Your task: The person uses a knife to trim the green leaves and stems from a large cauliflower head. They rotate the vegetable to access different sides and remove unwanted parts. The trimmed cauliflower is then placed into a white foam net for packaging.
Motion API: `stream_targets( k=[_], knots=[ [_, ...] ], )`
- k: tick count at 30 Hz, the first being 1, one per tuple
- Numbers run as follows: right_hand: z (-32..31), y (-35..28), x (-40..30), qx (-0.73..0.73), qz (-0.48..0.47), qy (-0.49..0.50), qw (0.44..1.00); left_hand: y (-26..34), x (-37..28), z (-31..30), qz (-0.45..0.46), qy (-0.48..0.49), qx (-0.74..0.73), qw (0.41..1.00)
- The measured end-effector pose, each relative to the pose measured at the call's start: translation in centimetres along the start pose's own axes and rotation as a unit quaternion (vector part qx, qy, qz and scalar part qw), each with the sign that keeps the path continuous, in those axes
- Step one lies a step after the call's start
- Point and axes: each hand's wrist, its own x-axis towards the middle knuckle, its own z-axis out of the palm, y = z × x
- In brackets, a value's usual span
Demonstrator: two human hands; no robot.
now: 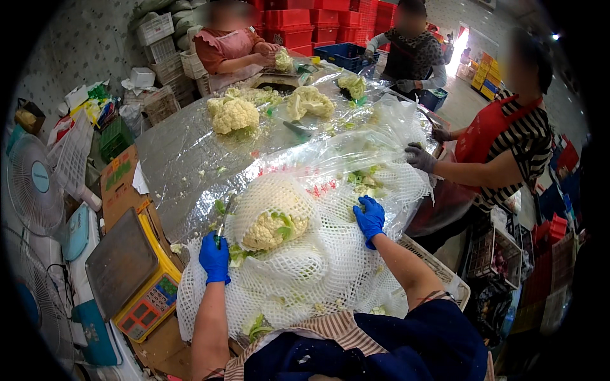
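My left hand, in a blue glove, grips a knife whose blade points away from me. Right beside it sits a large cauliflower, partly covered by white foam netting. More foam netting is heaped between my arms, with leaf scraps showing through. On the right, my gloved right hand rests against the netting near a clear plastic bag with red print. Its fingers are bent, and whether they pinch the netting is hidden.
Further cauliflowers lie across the metal-topped table. A yellow scale and a fan stand at left. One co-worker's gloved hand touches the plastic at right; two other people work opposite. Red crates are stacked behind.
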Motion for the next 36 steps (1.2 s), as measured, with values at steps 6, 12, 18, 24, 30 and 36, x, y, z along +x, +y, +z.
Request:
stream_targets(
  k=[6,12,18,24,30,36],
  knots=[
    [0.0,-0.1,0.0,-0.008,0.004,-0.003,1.0,-0.3,0.0,0.3,0.015,0.01,0.0,1.0],
    [0.0,0.0,0.1,-0.013,0.006,-0.003,1.0,-0.4,0.1,0.4,0.006,0.009,-0.001,1.0],
    [0.5,0.5,0.3,0.012,0.017,-0.005,1.0,-1.1,0.0,0.6,0.027,0.022,-0.003,0.999],
    [0.0,0.2,0.1,0.014,-0.005,0.0,1.0,-0.2,-0.1,-0.2,-0.027,-0.033,0.015,0.999],
    [0.6,1.5,0.2,0.04,0.0,0.003,0.999,-0.8,0.0,0.4,0.004,0.006,0.013,1.0],
    [0.3,0.5,0.1,-0.008,0.012,-0.008,1.0,-0.8,0.2,0.5,0.013,0.007,0.001,1.0]
  ],
)
